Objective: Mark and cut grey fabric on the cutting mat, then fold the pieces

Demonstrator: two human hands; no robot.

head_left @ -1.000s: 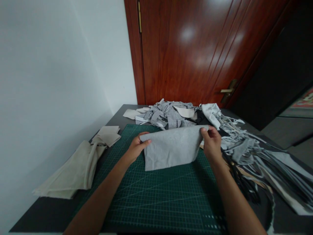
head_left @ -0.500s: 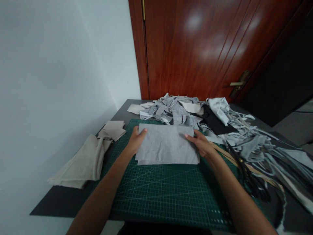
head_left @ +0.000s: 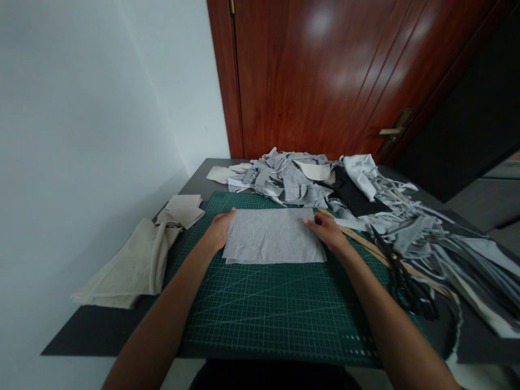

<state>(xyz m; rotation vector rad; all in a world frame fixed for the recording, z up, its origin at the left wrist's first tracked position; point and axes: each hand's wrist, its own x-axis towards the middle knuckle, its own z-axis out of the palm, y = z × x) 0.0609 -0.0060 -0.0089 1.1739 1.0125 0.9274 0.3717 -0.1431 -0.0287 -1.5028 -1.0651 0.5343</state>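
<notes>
A folded piece of grey fabric [head_left: 274, 238], its layers slightly offset along the near edge, is at the far part of the green cutting mat [head_left: 276, 309]. My left hand [head_left: 220, 230] is closed on its upper left edge. At the upper right edge, my right hand [head_left: 326, 230] pinches the cloth, thumb on top and the other fingers partly hidden. Whether the fabric rests fully on the mat I cannot tell.
Grey and white fabric scraps [head_left: 288, 179] are heaped behind the mat, and more strips [head_left: 422, 233] spread along the right. Black scissors [head_left: 406, 281] lie beside a tan strip [head_left: 365, 246]. Folded beige cloth [head_left: 130, 265] sits at the left, near the wall [head_left: 101, 135].
Both hands have brought the grey fabric down closer to the mat, and it looks flatter and a little smaller. The camera view has shifted slightly.
</notes>
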